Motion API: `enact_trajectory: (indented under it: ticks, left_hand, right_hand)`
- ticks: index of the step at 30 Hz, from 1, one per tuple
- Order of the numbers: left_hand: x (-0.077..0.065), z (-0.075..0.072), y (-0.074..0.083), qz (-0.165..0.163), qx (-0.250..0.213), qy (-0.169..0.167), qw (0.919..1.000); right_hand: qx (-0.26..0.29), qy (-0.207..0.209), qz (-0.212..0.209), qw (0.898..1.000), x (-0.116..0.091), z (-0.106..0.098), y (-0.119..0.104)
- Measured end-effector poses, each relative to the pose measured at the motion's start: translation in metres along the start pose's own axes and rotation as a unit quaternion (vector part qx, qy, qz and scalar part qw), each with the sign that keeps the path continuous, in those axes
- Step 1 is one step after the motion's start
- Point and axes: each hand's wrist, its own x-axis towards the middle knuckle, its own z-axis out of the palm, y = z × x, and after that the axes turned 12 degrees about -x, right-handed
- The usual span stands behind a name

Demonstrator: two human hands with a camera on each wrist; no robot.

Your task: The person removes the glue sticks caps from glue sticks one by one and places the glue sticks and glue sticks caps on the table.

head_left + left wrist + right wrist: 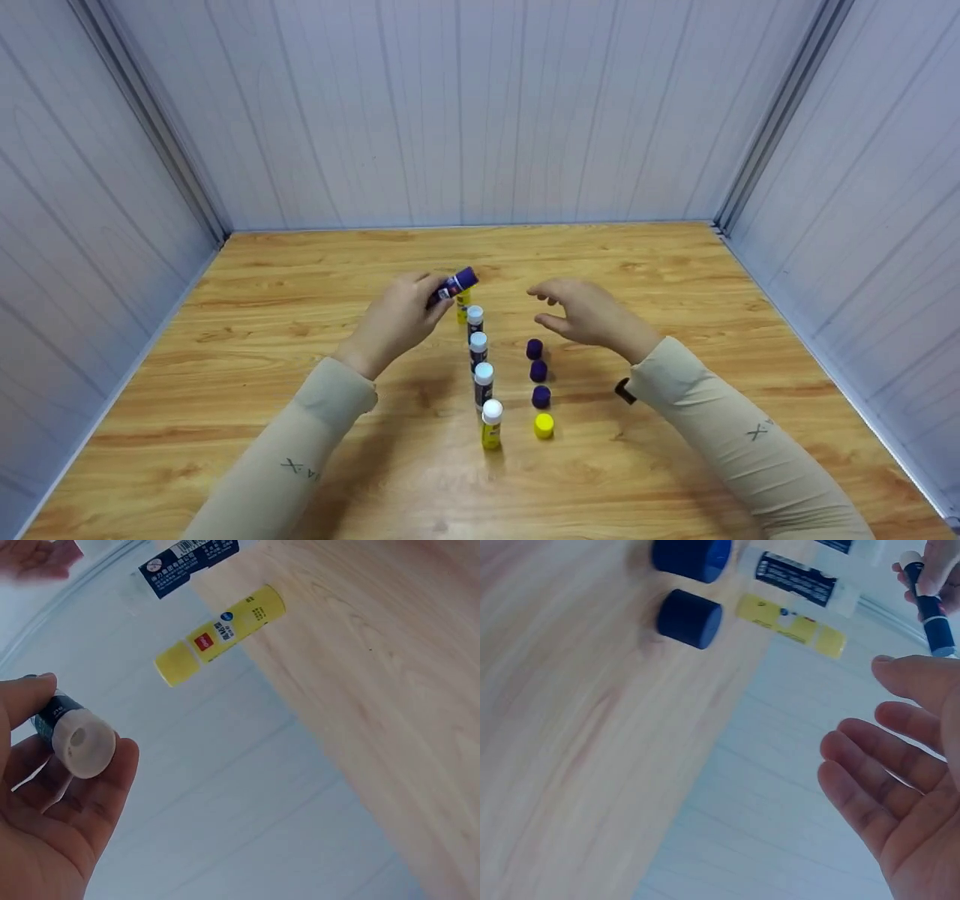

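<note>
My left hand (pixel 401 319) grips a dark blue glue stick (pixel 454 286) between thumb and fingers, tilted above the wooden table with its capped end toward the right. In the left wrist view its pale base (pixel 86 746) faces the camera. My right hand (pixel 592 315) hovers to the right with fingers loosely bent and nothing in it. Below the hands runs a row of upright glue sticks: a yellow one (pixel 221 635) with its cap on at the far end, three dark blue ones (pixel 478 351) with bare white tops, and a yellow one (pixel 491 426) with a white top nearest me.
Right of the row stand loose caps in a line: three dark blue caps (pixel 538 370) and one yellow cap (pixel 544 426) at the near end. Pale panel walls (pixel 465 112) enclose the wooden table (pixel 262 300) at the back and both sides.
</note>
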Motion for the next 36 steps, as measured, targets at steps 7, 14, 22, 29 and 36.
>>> enact_trajectory:
  ticks: [7,14,22,29,36]
  left_hand:
    - [-0.001,0.009,0.016,0.078,0.088,0.004,0.9931]
    - [-0.001,0.018,0.028,0.131,0.149,0.001,0.9800]
    - [-0.001,0.024,0.035,0.171,0.175,0.002,0.9696]
    - [-0.002,0.026,0.037,0.189,0.166,0.009,0.9679]
    - [-0.002,0.027,0.037,0.193,0.171,0.014,0.9661]
  right_hand:
    - [0.003,0.080,-0.040,0.996,0.001,-0.004,-0.006]
    - [0.015,0.118,-0.082,0.990,0.004,-0.003,-0.015]
    - [0.027,0.116,-0.091,0.989,0.004,-0.004,-0.026]
    - [0.041,0.130,-0.105,0.985,0.004,-0.002,-0.027]
    - [0.100,0.141,-0.124,0.977,0.006,-0.001,-0.028]
